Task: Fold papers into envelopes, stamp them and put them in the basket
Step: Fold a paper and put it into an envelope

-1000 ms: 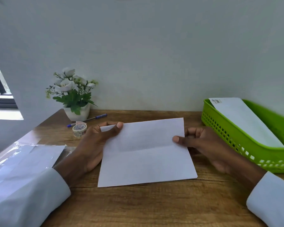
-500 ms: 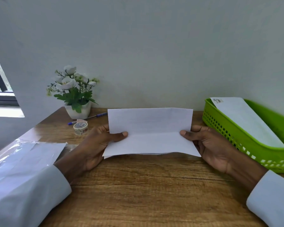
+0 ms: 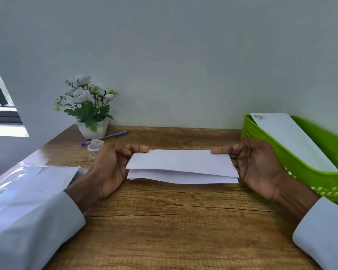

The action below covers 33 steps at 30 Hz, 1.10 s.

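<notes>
At centre frame, the left hand (image 3: 109,166) and right hand (image 3: 258,164) each pinch an end of the folded paper (image 3: 181,165) above the wooden table (image 3: 174,221).

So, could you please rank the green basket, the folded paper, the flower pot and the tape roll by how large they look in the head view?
1. green basket, though cut off by the frame edge
2. folded paper
3. flower pot
4. tape roll
The pot stands farther back, so its true size is unsure.

Basket (image 3: 277,152) cut off right; envelope (image 3: 289,137) stamp unreadable.
</notes>
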Available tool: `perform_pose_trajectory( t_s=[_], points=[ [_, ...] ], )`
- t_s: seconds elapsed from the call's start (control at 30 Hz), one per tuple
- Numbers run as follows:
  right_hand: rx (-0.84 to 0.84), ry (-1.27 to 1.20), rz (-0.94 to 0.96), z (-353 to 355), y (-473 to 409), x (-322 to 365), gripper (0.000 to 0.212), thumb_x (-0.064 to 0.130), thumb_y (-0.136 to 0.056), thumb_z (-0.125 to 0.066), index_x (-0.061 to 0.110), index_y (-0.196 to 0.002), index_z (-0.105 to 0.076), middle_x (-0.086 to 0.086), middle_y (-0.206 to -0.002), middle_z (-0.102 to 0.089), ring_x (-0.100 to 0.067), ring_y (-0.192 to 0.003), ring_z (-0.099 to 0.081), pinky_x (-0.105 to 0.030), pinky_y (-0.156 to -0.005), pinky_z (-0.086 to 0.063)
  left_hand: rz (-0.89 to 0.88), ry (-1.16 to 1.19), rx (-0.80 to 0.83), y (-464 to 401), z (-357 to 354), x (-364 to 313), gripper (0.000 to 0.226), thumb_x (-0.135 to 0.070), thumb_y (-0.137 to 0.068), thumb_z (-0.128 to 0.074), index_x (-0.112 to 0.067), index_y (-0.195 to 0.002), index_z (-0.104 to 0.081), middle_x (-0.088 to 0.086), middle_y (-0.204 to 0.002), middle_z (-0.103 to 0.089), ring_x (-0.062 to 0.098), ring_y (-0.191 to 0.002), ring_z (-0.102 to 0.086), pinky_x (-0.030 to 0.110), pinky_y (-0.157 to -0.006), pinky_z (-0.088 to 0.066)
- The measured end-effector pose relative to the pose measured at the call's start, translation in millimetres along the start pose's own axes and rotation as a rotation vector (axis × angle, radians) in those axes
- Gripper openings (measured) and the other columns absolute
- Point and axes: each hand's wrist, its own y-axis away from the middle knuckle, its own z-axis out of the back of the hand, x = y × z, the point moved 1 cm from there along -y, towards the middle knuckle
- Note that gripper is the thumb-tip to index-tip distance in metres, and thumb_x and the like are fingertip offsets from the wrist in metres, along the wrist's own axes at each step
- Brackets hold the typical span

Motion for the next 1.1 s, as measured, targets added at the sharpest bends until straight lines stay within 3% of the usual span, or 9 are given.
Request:
perform_pose_trajectory(
  t_s=[0.07, 0.17, 0.27, 0.4, 0.47, 0.6, 0.73, 0.9, 1.1],
  points=[
    [-0.008, 0.064, 0.019, 1.9, -0.7, -1.4, 0.041, 0.018, -0.082, -0.052, -0.011, -0.108, -0.062, -0.022, -0.107, -0.072, -0.03, -0.088, -0.067, -0.038, -0.078, -0.051, -0.022, -0.053, -0.002, -2.0, 1.4, -0.4, 0.032, -0.013, -0.089, -0.04, 0.004, -0.096, -0.067, 0.016, -0.094, -0.074, 0.025, -0.08, -0.071, 0.036, -0.069, -0.059],
    [-0.063, 0.21, 0.035, -3.8, 3.0, -6.0, 0.043, 0.018, -0.067, -0.076, -0.005, -0.102, -0.072, -0.019, -0.103, -0.074, -0.028, -0.089, -0.066, -0.033, -0.075, -0.053, -0.035, -0.341, 0.063, -2.0, 0.6, 4.1, 0.033, -0.024, -0.073, -0.073, -0.005, -0.1, -0.073, 0.009, -0.108, -0.073, 0.024, -0.102, -0.067, 0.034, -0.082, -0.055],
    [-0.085, 0.37, 0.088, -11.8, 7.3, -11.1, 0.035, 0.012, -0.063, -0.084, 0.01, -0.097, -0.077, -0.012, -0.099, -0.077, -0.025, -0.088, -0.072, -0.034, -0.077, -0.059, -0.058, -0.624, 0.12, 4.1, -6.9, 9.0, 0.035, -0.021, -0.062, -0.082, -0.011, -0.094, -0.077, 0.002, -0.098, -0.076, 0.014, -0.087, -0.071, 0.024, -0.068, -0.056],
    [-0.182, 1.174, 0.398, -26.8, 10.9, -16.8, 0.03, 0.045, -0.074, -0.079, 0.031, -0.101, -0.076, 0.017, -0.107, -0.071, -0.006, -0.1, -0.063, -0.031, -0.088, -0.051, -0.141, -0.72, 0.105, 7.9, -12.9, 11.6, 0.024, -0.019, -0.063, -0.086, -0.012, -0.085, -0.079, 0.001, -0.088, -0.077, 0.014, -0.079, -0.071, 0.024, -0.064, -0.055],
    [-0.157, 1.373, 0.521, -41.0, 14.1, -19.3, 0.034, 0.056, -0.08, -0.068, 0.034, -0.105, -0.073, 0.02, -0.113, -0.067, -0.004, -0.109, -0.055, -0.03, -0.091, -0.044, -0.225, -0.734, 0.095, 9.2, -14.8, 11.5, 0.021, -0.02, -0.064, -0.085, -0.013, -0.082, -0.078, 0.001, -0.085, -0.077, 0.012, -0.075, -0.07, 0.021, -0.058, -0.053],
    [-0.027, 1.376, 0.597, -64.5, 17.2, -26.5, 0.035, 0.05, -0.091, -0.057, 0.03, -0.117, -0.07, 0.015, -0.119, -0.069, -0.003, -0.107, -0.053, -0.029, -0.096, -0.035, -0.351, -0.757, 0.129, 14.1, -19.8, 12.0, 0.019, -0.024, -0.066, -0.084, -0.014, -0.082, -0.078, -0.001, -0.086, -0.077, 0.014, -0.077, -0.071, 0.024, -0.059, -0.054],
    [0.09, 1.282, 0.623, -72.2, 17.0, -31.6, 0.023, 0.041, -0.092, -0.061, 0.03, -0.108, -0.074, 0.014, -0.101, -0.074, 0.005, -0.081, -0.056, -0.013, -0.07, -0.035, -0.419, -0.815, 0.183, 17.1, -22.8, 13.1, 0.014, -0.025, -0.071, -0.081, -0.016, -0.082, -0.079, -0.003, -0.085, -0.076, 0.012, -0.079, -0.071, 0.025, -0.063, -0.054],
    [0.069, 1.226, 0.486, -59.9, 11.7, -20.0, 0.012, 0.036, -0.088, -0.068, 0.028, -0.084, -0.075, 0.014, -0.082, -0.073, -0.005, -0.079, -0.065, -0.037, -0.073, -0.053, -0.433, -0.771, 0.163, 16.8, -23.5, 12.7, 0.018, -0.033, -0.067, -0.078, -0.017, -0.076, -0.078, -0.004, -0.083, -0.076, 0.01, -0.08, -0.069, 0.03, -0.07, -0.052],
    [-0.037, 1.259, 0.358, -29.5, -0.2, -6.2, 0.008, 0.032, -0.083, -0.073, 0.033, -0.076, -0.072, 0.01, -0.082, -0.073, -0.011, -0.079, -0.066, -0.04, -0.076, -0.055, -0.403, -0.75, 0.032, 5.7, -12.9, 12.6, 0.008, -0.025, -0.075, -0.078, -0.017, -0.078, -0.079, -0.008, -0.085, -0.076, 0.005, -0.084, -0.068, 0.02, -0.074, -0.05]
  ],
)
